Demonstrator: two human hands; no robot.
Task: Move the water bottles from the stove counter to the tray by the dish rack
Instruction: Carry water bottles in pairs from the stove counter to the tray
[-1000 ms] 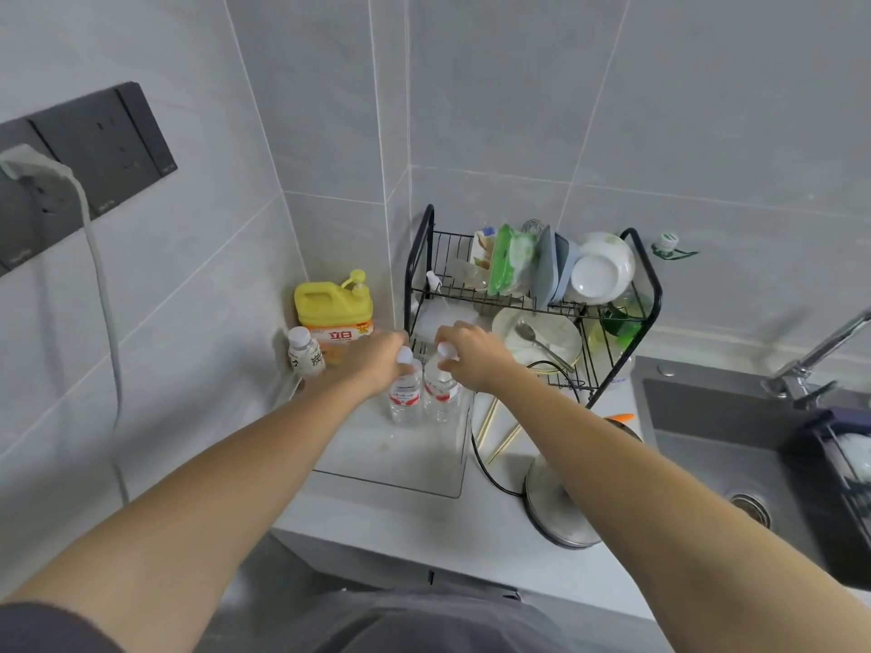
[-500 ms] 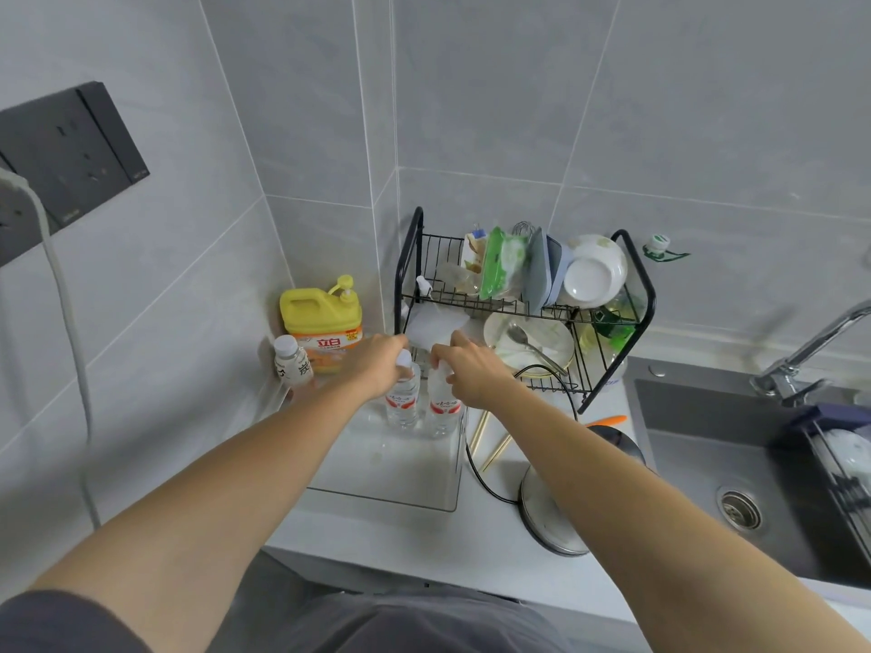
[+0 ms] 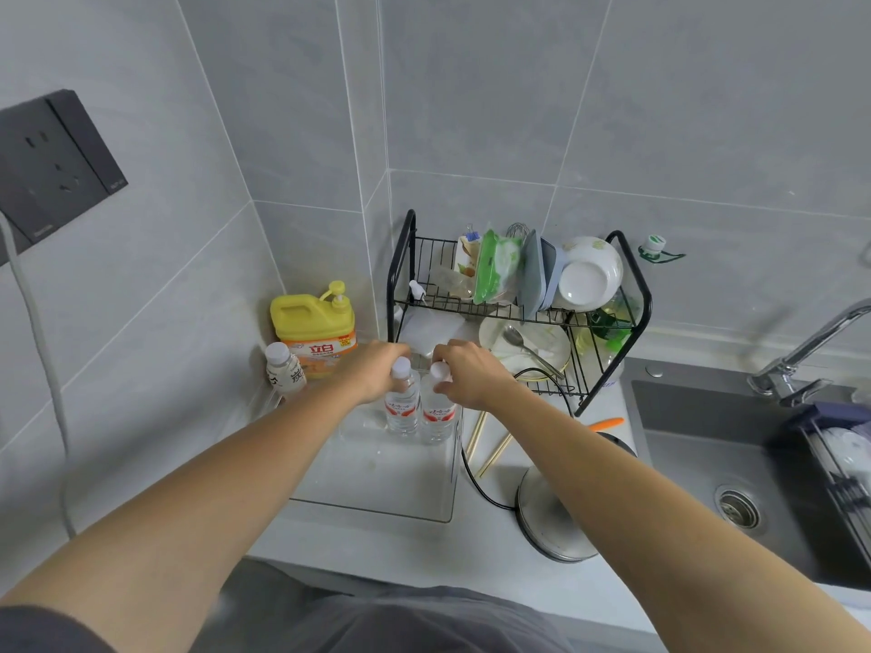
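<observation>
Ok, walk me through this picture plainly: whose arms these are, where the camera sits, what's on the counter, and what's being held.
There is no machine here. A person wears a wide-angle camera on the head, looking forward and down, so both bare arms reach in from the bottom. The left hand grips the neck of one water bottle; the right hand grips the cap end of a second water bottle. Both bottles stand upright, side by side, in a clear tray on the counter, beside a black dish rack with bowls. To the left stand a yellow detergent jug and a small white bottle. A sink lies to the right.
</observation>
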